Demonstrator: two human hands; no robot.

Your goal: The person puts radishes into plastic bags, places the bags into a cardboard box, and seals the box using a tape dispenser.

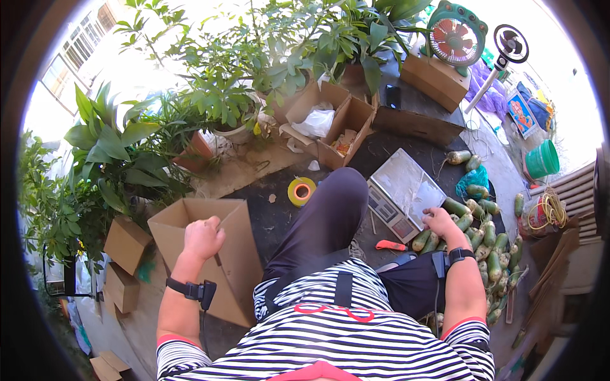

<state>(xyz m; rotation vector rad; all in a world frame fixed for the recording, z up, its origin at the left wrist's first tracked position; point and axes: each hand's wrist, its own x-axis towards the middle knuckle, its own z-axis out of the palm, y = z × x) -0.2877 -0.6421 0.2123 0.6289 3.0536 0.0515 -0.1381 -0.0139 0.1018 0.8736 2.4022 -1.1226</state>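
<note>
My left hand (204,237), its fingers curled, is over the near rim of an open cardboard box (228,281). Whether it grips that rim cannot be made out. On the other side, my right hand (438,222) hovers at the right edge of a digital weighing scale (405,183), fingers loosely bent and apart, with nothing seen in them. The scale's metal pan carries no radish. Beside and below that hand lies a heap of green radishes (493,266). An orange-handled cutter (391,245) rests on the floor below the scale. A roll of tape (291,191) lies left of my raised knee.
Two-part open cartons (350,128) with plastic and scraps stand ahead. Potted plants (114,152) line the left and far side. A green fan (455,40) sits on a carton (436,81). At right are a green bucket (542,159) and flattened cardboard (555,266).
</note>
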